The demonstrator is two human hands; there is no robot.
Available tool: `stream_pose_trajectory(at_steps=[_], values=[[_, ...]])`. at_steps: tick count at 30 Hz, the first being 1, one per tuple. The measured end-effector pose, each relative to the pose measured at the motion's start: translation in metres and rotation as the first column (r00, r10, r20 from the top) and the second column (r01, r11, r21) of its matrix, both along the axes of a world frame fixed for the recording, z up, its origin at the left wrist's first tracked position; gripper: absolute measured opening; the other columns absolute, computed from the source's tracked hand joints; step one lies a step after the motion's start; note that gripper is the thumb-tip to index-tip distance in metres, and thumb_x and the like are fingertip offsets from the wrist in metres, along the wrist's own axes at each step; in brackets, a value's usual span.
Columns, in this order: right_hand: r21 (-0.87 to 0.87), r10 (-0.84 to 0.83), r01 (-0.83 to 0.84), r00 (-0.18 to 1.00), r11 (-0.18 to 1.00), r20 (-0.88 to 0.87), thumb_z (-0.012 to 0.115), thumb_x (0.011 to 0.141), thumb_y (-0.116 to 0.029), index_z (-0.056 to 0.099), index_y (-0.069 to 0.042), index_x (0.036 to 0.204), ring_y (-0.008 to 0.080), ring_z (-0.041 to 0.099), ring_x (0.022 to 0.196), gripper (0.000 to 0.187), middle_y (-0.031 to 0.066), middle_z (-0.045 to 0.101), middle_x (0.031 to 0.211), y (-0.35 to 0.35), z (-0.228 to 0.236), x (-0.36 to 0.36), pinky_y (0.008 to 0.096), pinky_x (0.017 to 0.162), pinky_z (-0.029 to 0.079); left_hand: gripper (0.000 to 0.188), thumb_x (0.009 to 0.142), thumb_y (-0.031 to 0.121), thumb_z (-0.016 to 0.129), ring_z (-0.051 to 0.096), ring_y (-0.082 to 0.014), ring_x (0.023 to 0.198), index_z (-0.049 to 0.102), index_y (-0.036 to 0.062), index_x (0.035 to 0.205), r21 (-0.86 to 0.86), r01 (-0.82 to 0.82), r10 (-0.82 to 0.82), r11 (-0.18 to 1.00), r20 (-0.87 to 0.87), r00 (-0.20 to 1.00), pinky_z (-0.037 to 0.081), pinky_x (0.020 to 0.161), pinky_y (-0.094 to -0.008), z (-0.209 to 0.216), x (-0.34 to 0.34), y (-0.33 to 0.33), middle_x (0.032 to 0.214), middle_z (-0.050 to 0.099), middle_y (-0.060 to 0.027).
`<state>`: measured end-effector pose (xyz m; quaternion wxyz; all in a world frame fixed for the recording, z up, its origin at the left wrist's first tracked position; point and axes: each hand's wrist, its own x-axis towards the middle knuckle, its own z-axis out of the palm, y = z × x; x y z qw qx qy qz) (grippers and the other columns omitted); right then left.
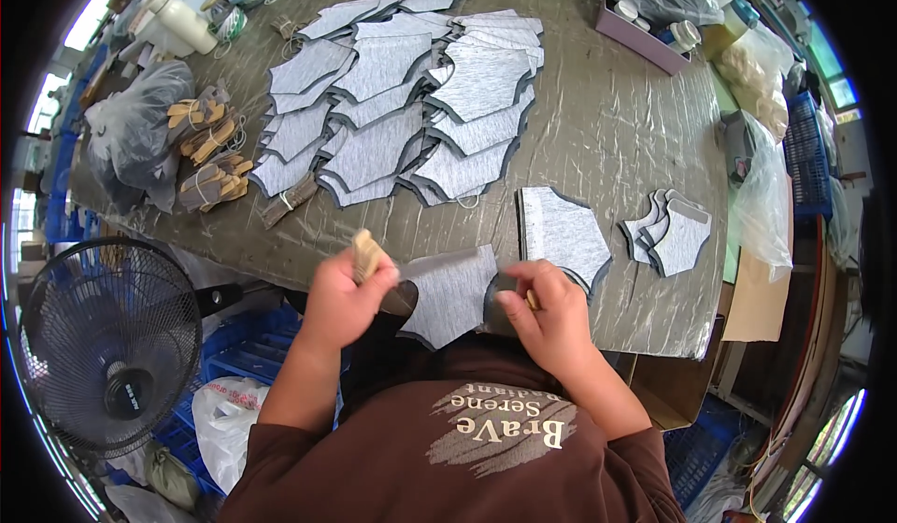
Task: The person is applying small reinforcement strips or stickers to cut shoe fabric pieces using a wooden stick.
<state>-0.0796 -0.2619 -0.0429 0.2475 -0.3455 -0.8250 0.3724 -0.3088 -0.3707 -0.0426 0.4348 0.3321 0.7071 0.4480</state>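
A grey heathered cut piece [455, 301] lies at the table's near edge between my hands, with a darker strip along its top. My left hand [344, 301] is closed around a small bundle of tan strips [367, 254] beside the piece's left edge. At its right edge, my right hand [548, 310] has its fingers curled together, with a small yellowish bit showing; what it is I cannot make out. Just beyond that hand lies a stack of similar grey pieces [565, 232]. Farther right is a smaller group of pieces [680, 235] with dark strips along their tops.
Many overlapping stacks of grey pieces [378, 145] cover the table's middle. Tied bundles of tan and dark strips [217, 179] lie at left beside a plastic bag [140, 131]. A mauve box [645, 39] stands at far right, a fan [112, 346] at lower left.
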Motion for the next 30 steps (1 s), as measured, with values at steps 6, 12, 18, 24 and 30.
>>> stream_pose_trajectory(at_steps=[6, 12, 18, 24, 30], values=[[0.379, 0.119, -0.205, 0.964, 0.903, 0.236, 0.073, 0.073, -0.018, 0.066, -0.010, 0.095, 0.0188, 0.058, 0.055, 0.025, 0.0019, 0.059, 0.093, -0.014, -0.032, -0.006, 0.0311, 0.048, 0.046, 0.006, 0.082, 0.005, 0.063, 0.050, -0.0042, 0.063, 0.062, 0.0020, 0.078, -0.096, 0.028, -0.014, 0.995, 0.146, 0.989, 0.042, 0.057, -0.0222, -0.012, 0.001, 0.012, 0.070, 0.059, 0.0021], [0.404, 0.118, -0.213, 0.962, 0.890, 0.246, 0.072, 0.073, -0.019, 0.066, -0.011, 0.092, 0.0172, 0.057, 0.055, 0.021, 0.0005, 0.058, 0.093, -0.013, -0.033, -0.008, 0.0306, 0.046, 0.045, 0.007, 0.081, 0.006, 0.064, 0.052, -0.0047, 0.065, 0.062, 0.0015, 0.077, -0.130, 0.031, -0.014, 0.991, 0.126, 0.992, 0.043, 0.060, -0.0231, -0.011, 0.003, 0.016, 0.071, 0.060, 0.0015], [0.419, 0.130, -0.228, 0.960, 0.879, 0.249, 0.068, 0.075, -0.021, 0.064, -0.008, 0.093, 0.0126, 0.054, 0.052, 0.022, 0.0029, 0.057, 0.105, -0.013, -0.038, -0.006, 0.0294, 0.047, 0.043, 0.007, 0.081, 0.006, 0.065, 0.052, -0.0047, 0.064, 0.062, 0.0014, 0.076, -0.192, 0.042, -0.024, 0.980, 0.090, 0.996, 0.042, 0.058, -0.0234, -0.010, 0.002, 0.019, 0.069, 0.060, 0.0013], [0.434, 0.134, -0.253, 0.949, 0.865, 0.286, 0.071, 0.073, -0.018, 0.064, -0.010, 0.092, 0.0126, 0.058, 0.054, 0.022, 0.0028, 0.061, 0.114, -0.013, -0.035, -0.007, 0.0292, 0.046, 0.044, 0.008, 0.080, 0.007, 0.066, 0.050, -0.0045, 0.062, 0.062, 0.0018, 0.075, -0.189, 0.047, -0.030, 0.981, 0.090, 0.995, 0.042, 0.057, -0.0238, -0.012, 0.002, 0.020, 0.068, 0.060, 0.0012], [0.409, 0.147, -0.306, 0.915, 0.860, 0.375, 0.069, 0.075, -0.019, 0.061, -0.009, 0.090, 0.0128, 0.058, 0.053, 0.020, 0.0021, 0.061, 0.115, -0.012, -0.032, -0.007, 0.0299, 0.046, 0.044, 0.009, 0.080, 0.007, 0.065, 0.049, -0.0053, 0.060, 0.061, 0.0010, 0.074, -0.117, 0.052, -0.058, 0.992, -0.045, 0.997, 0.041, 0.055, -0.0255, -0.014, 0.005, 0.019, 0.066, 0.058, 0.0007]])
